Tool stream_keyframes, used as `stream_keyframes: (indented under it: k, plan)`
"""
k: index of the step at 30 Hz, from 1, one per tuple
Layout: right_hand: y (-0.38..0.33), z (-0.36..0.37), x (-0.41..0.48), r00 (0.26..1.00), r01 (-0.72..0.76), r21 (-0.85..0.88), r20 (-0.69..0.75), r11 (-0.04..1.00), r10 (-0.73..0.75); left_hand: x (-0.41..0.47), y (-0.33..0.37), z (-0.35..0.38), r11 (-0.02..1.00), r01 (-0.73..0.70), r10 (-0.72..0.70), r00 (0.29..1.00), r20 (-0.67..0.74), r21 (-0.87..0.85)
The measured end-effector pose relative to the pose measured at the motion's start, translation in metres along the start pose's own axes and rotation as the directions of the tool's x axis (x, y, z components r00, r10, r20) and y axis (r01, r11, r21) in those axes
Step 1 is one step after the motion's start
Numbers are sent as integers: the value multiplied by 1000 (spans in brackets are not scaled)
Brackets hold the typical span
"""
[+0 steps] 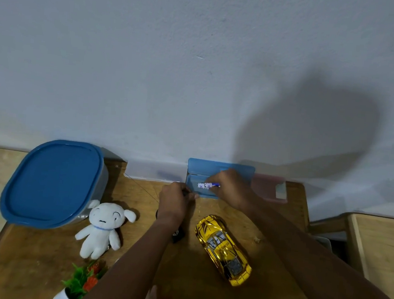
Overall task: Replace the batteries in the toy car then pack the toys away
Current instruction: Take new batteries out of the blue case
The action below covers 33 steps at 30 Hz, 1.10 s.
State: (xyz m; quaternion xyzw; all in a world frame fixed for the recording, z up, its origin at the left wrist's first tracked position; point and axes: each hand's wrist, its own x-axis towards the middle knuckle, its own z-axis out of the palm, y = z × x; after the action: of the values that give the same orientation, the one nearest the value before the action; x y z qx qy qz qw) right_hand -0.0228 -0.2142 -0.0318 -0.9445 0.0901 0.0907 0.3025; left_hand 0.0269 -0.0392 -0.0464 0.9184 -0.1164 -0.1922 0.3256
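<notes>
Toy car (224, 248): shiny gold-yellow, upright on wooden table (191, 280).

Plain pale wall (151, 62) with a large shadow, wooden table (39, 254) against it, dim light

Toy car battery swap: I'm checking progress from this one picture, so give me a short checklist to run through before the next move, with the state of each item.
1. Batteries in hand: ok. The right hand holds white batteries over the open small blue case by the wall.
2. Left hand free: not ok. It grips a small dark thing; what it is, cannot tell.
3. Yellow toy car within reach: ok. It sits wheels down on the table, below the right hand.
4. Car's battery hatch open: cannot tell. The underside is hidden.
5. Big blue-lidded box ready for packing: not ok. Its lid is on.
6. White plush dog packed: not ok. It lies on the table.
</notes>
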Motion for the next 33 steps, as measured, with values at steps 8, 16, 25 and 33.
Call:
stream_keyframes:
  k: [8, 16, 25, 33]
  plan:
    - [9, 11, -39, 977, -123, 113, 185, 986, 101, 0, -1, 1, 1000, 5, -5, 1000, -19, -1]
    - [28, 43, -57, 990, 111, -60, -77, 992, -115, -2, 1, 2, 1000, -3, 3, 1000, -9, 4]
    - [72, 69, -84, 869, 213, -167, -417, 963, -265, -1, -1, 3, 1000, 3, -3, 1000, -5, 4]
    - [70, 65, -87, 835, 76, -173, -528, 982, -158, -2, -3, 5, 1000, -8, 9, 1000, -6, 13]
